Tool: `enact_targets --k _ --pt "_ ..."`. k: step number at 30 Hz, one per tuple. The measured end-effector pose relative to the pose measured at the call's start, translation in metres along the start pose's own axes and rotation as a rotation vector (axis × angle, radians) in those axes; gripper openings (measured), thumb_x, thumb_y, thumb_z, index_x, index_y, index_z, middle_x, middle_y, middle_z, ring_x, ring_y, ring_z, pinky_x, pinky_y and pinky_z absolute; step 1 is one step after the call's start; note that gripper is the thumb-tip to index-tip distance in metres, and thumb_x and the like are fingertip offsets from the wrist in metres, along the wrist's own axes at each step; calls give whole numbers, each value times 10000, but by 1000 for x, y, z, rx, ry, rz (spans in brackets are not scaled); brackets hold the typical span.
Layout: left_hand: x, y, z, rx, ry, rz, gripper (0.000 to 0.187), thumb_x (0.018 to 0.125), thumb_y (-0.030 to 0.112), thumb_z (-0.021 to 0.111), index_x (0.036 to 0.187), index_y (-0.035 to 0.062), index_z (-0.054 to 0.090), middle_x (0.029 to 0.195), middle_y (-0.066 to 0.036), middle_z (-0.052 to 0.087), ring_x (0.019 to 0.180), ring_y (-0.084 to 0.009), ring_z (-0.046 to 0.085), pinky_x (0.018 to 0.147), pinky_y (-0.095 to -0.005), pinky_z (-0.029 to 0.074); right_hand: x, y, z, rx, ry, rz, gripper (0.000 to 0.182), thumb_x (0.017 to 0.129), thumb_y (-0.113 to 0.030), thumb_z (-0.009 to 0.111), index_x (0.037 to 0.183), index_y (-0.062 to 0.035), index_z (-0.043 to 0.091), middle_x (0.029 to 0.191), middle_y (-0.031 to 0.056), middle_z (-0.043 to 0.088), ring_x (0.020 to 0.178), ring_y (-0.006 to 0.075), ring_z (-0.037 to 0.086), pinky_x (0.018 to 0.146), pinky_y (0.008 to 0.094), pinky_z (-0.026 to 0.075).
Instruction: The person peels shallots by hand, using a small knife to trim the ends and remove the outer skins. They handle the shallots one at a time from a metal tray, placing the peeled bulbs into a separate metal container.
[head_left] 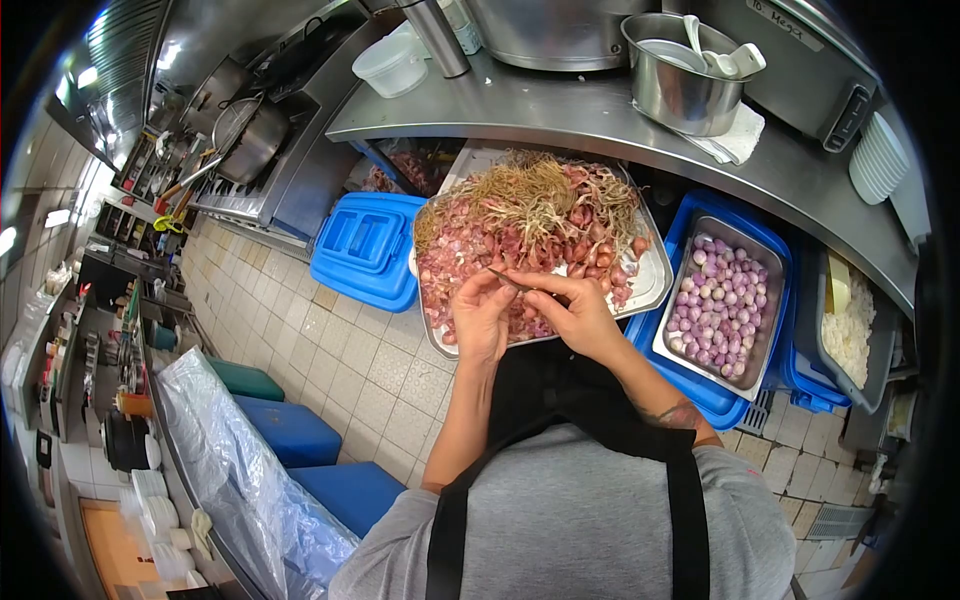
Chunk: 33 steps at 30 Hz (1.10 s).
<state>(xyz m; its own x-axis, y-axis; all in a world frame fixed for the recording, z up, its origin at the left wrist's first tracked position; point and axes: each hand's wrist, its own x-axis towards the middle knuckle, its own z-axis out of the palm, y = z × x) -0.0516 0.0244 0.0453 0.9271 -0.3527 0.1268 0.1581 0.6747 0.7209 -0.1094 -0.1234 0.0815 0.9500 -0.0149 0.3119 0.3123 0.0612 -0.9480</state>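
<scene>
My left hand (pixel 482 318) and my right hand (pixel 577 312) meet over the near part of a large metal tray (pixel 655 290), fingertips close together. A small knife (pixel 505 279) with a thin dark blade sits in my right fingers, its tip pointing toward my left hand. My left fingers are pinched together; what they hold is hidden. Under and around the hands lie loose reddish shallot skins (pixel 455 240). Behind them, unpeeled shallots (pixel 590 255) with dry stalks and roots (pixel 540 190) are heaped on the tray.
Peeled purple shallots (pixel 722 310) fill a steel pan (pixel 663 345) on a blue tub at right. Farther right is a grey bin (pixel 870 395) with white pieces. A blue lid (pixel 368 250) is left of the tray. A steel counter (pixel 560 110) with a pot (pixel 680 95) overhangs the tray's back.
</scene>
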Motion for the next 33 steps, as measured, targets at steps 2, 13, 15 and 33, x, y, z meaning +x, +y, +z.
enact_targets --k 2,13,15,33 --pt "-1 -3 0 -37 26 13 310 776 -111 614 1070 -19 582 1012 -121 626 901 -195 629 822 -288 538 0 -3 0 87 -20 70 326 899 -63 524 1223 -50 557 714 31 603 496 26 439 426 164 335" --pt "1 0 12 -81 23 7 334 840 -36 577 1171 -5 544 1171 -160 570 1014 -228 597 878 -318 517 9 14 -11 236 150 171 301 919 -95 511 1209 -29 560 746 24 591 570 36 485 498 169 396" --pt "1 1 12 -35 46 28 338 834 -49 580 1169 -15 543 1146 -159 582 1001 -215 597 871 -309 514 10 10 -10 109 195 151 309 913 -97 517 1213 -32 558 761 29 609 612 44 531 546 187 440" --pt "-2 13 19 337 51 205 293 784 -118 604 1072 -66 588 1116 -132 575 972 -167 584 864 -274 478 3 -13 -9 -193 -42 -42 336 844 -82 581 1179 -68 585 1123 141 622 781 144 653 725 266 493"
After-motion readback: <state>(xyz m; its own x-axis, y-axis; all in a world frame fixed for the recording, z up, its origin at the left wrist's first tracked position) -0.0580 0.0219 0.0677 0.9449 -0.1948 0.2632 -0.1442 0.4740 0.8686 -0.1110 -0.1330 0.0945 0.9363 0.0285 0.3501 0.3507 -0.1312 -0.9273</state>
